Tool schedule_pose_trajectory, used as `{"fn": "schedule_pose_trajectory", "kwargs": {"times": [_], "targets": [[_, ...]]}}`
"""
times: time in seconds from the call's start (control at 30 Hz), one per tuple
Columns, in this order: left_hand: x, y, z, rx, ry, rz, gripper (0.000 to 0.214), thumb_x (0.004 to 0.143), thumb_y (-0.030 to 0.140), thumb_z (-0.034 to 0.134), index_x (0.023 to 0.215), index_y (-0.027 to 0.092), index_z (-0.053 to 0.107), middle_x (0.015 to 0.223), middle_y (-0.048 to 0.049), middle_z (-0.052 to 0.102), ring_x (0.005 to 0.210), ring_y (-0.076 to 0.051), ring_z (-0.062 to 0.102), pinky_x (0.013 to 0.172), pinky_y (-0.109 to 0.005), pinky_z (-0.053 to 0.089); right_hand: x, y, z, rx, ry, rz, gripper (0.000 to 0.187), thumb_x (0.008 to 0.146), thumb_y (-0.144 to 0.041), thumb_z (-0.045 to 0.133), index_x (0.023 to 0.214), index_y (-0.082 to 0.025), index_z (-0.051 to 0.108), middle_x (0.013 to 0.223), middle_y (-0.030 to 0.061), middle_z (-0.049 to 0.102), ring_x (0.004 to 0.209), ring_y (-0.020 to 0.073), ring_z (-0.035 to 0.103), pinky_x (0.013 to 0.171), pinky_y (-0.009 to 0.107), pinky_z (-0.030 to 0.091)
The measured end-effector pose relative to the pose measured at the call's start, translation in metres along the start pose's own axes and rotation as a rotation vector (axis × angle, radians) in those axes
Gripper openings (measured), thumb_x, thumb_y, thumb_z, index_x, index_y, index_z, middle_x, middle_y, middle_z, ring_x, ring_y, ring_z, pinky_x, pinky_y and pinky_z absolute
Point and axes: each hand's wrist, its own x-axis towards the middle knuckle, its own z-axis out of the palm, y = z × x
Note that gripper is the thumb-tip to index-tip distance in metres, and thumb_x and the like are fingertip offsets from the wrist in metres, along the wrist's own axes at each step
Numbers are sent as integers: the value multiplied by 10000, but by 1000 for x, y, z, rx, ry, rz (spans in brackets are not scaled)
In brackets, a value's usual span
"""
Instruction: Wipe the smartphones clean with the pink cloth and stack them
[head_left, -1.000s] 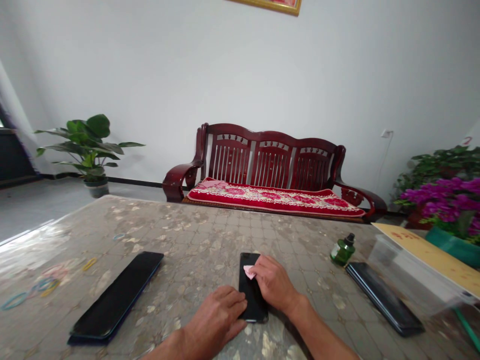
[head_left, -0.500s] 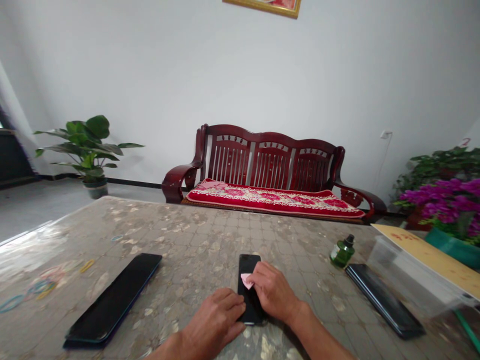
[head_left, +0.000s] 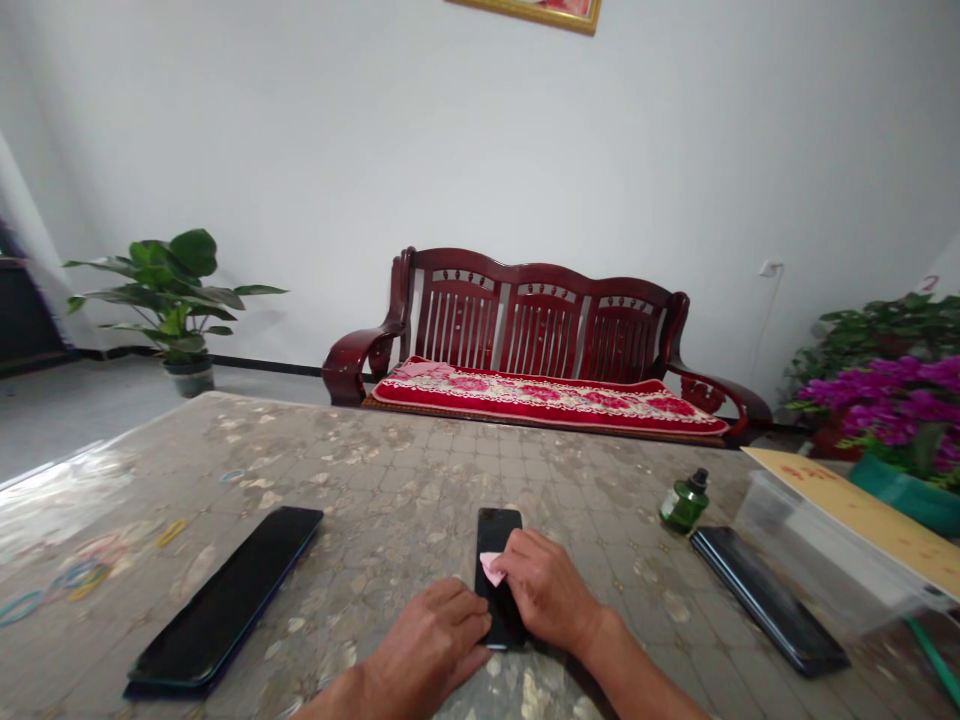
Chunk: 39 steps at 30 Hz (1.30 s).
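Observation:
A black smartphone (head_left: 501, 610) lies flat on the patterned tablecloth, its long side pointing away from me. Curled at its lower left edge, my left hand (head_left: 442, 630) grips it there with fingertips and thumb. My right hand (head_left: 551, 590) is closed on a small pink cloth (head_left: 492, 567), pressing it against the screen around the upper middle. Part of the cloth is hidden under the fingers.
At left lies a stack of dark phones (head_left: 229, 600), with coloured rubber bands (head_left: 82, 575) beyond. On the right stand a green spray bottle (head_left: 684, 503), more dark phones (head_left: 769, 598) and a clear plastic box (head_left: 817, 560). A wooden bench (head_left: 540, 325) is behind the table.
My right hand and the pink cloth have shifted slightly down the phone screen. My left hand stays at the phone's lower left edge.

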Motion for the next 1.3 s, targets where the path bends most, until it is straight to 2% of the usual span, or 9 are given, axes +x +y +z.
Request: {"fn": "schedule_pose_trajectory", "kwargs": {"times": [0.27, 0.5, 0.73, 0.93, 1.17, 1.3], "targets": [[-1, 0, 0, 12, 32, 15, 198, 1012, 307, 482, 970, 207, 647, 843, -27, 679, 798, -168, 629, 764, -267, 508, 16, 7, 5, -85, 65, 117, 229, 922, -68, 482, 914, -212, 659, 860, 38, 597, 832, 184, 500, 730, 289, 360], [-2, -2, 8, 34, 35, 35, 197, 995, 287, 526, 836, 198, 599, 802, -2, 670, 771, -169, 632, 719, -278, 487, 9, -4, 1, -13, -35, -19, 199, 899, -79, 504, 915, -216, 648, 877, 30, 596, 840, 181, 501, 723, 290, 357], [-1, -2, 5, 37, 72, 50, 219, 1018, 311, 471, 910, 204, 629, 802, -19, 667, 766, -158, 630, 750, -264, 503, 10, 13, -1, -76, 67, 121, 248, 894, -52, 468, 893, -210, 659, 852, 36, 599, 817, 179, 510, 732, 287, 358], [-2, -3, 7, 35, 83, 46, 207, 1016, 313, 474, 940, 208, 636, 810, -21, 663, 764, -160, 624, 732, -258, 510, 1, 5, -5, -12, 18, -5, 189, 831, -75, 504, 840, -210, 637, 790, 24, 559, 758, 170, 502, 675, 276, 338], [-1, -3, 6, 33, 86, 48, 211, 1019, 302, 457, 953, 210, 635, 819, -25, 669, 762, -160, 623, 749, -261, 513, 6, 13, 0, -33, 116, 122, 230, 871, -49, 473, 869, -203, 643, 835, 33, 583, 803, 171, 508, 721, 273, 353], [-1, -1, 5, 42, 92, 50, 197, 1019, 298, 464, 964, 209, 631, 805, -22, 663, 754, -158, 618, 729, -247, 508, 3, 10, 0, -8, 64, 44, 205, 850, -60, 498, 862, -208, 640, 827, 28, 575, 797, 171, 502, 708, 277, 349]]}}
